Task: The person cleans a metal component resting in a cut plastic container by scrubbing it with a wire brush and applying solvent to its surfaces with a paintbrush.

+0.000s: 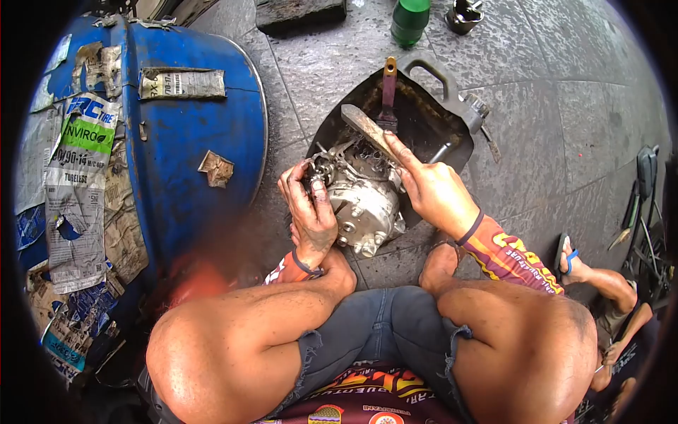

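Observation:
My right hand [439, 189] grips a wire brush [366, 128] with a flat wooden back, index finger stretched along it. Its dark bristles face the top of a grey metal engine part [360, 212], and I cannot tell whether they touch it. My left hand [309, 212] holds the engine part by its left side, the fingers dirty and curled around the edge. Bolts and round bosses show on the near face. Under and behind the part lies a cut-open black plastic jerrycan [452, 131] used as a tray. A paintbrush [389, 92] rests inside it, handle up.
On the left stands a blue drum [198, 134] with torn labels. Behind the tray are a dark block [300, 15], a green bottle [410, 21] and a small metal cup [463, 17]. Another person's leg [600, 281] shows at the right, near dark tools or parts.

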Available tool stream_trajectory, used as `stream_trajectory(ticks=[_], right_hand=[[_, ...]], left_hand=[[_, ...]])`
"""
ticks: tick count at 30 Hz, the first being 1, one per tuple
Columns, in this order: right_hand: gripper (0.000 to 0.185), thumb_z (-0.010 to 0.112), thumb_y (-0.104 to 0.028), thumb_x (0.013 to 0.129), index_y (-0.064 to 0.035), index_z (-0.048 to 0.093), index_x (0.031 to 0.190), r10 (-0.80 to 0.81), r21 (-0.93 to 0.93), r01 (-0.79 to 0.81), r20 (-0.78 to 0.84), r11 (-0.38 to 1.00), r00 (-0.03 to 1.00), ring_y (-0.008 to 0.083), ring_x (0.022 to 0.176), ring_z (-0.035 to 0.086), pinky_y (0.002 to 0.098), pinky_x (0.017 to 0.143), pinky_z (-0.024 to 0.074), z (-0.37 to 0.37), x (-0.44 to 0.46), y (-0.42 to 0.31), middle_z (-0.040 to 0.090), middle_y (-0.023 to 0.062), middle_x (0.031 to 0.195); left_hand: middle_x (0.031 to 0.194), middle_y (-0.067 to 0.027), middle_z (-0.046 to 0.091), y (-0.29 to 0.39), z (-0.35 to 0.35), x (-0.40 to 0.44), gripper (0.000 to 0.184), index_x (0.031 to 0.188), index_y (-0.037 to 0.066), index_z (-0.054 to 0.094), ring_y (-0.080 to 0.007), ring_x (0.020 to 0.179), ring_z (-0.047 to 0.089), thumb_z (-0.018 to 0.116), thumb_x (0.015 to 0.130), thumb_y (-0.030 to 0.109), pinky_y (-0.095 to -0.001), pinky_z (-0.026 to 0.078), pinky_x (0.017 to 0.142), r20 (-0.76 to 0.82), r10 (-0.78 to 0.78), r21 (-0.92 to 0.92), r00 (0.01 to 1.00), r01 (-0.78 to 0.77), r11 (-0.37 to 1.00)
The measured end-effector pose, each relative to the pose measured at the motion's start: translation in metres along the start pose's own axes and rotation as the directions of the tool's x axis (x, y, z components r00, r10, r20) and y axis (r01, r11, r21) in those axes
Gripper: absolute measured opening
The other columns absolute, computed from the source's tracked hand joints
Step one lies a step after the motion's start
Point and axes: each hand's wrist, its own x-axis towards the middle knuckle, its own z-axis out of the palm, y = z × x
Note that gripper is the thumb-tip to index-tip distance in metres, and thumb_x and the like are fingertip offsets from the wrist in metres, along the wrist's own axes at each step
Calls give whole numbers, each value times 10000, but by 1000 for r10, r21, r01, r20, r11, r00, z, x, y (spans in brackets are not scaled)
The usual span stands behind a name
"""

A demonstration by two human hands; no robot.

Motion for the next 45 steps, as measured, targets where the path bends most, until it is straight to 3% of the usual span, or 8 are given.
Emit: stream_trajectory(ticks=[4,22,24,26,29,35,39,45], right_hand=[[606,579,-186,997,-201,374,1566,-246,286,279,-147,917,958,489,718,652,540,656,554,12,-3,1,673,263,772],[542,577,-194,993,-159,450,1519,-243,280,257,-86,925,966,450,687,665,479,679,576,-3,-3,-6,663,267,757],[567,552,-130,998,-165,414,1547,90,118,-110,158,987,983,427,790,689,479,746,583,-14,2,4,664,234,1178],[578,562,-117,992,-173,416,1549,-14,132,3,84,991,996,426,780,688,469,731,582,-4,4,0,633,229,1255],[608,565,-105,994,-163,382,1572,-224,300,187,93,935,970,420,866,690,456,765,566,-12,-9,-16,618,225,1295],[546,547,-152,1018,-142,409,1545,86,145,-103,114,984,990,442,842,680,498,754,562,2,14,-7,652,269,1165],[547,543,-159,1028,-130,395,1554,-227,419,235,-70,877,971,435,1086,641,429,927,562,7,0,-11,597,180,1375],[560,522,-126,1031,-133,369,1570,-22,373,-15,95,928,995,422,1152,628,419,977,541,3,1,-24,543,188,1459]], left_hand=[[1187,-210,520,-4,-2,-1,356,1287,-65,510,-333,1113,495,439,1042,183,-437,375,1019,8,-33,-2,999,33,999],[1169,-212,516,-8,5,-3,349,1284,-79,494,-359,1096,482,461,1013,139,-466,367,998,-34,-30,-57,999,28,998],[1164,-212,515,-5,1,-1,352,1286,-80,493,-358,1090,482,464,1016,144,-465,367,994,-6,-33,-35,999,33,999],[1158,-211,515,0,2,1,351,1286,-80,498,-355,1081,483,470,1016,143,-465,368,989,-13,-45,-33,999,44,998],[1209,-181,499,-13,4,-7,334,1293,-67,499,-297,1125,492,411,1050,145,-401,383,1020,-25,-52,-46,998,51,998],[1222,-178,512,-5,1,-1,332,1294,-59,506,-290,1133,503,407,1061,156,-392,394,1016,-8,-64,9,998,64,998],[1230,-176,506,-13,3,-6,327,1304,-59,503,-289,1135,509,399,1074,149,-385,400,1021,-27,-64,-44,998,63,997],[1172,-219,516,-6,3,0,334,1276,-71,501,-358,1098,489,453,1031,150,-468,368,998,-22,-89,-45,996,88,995]])
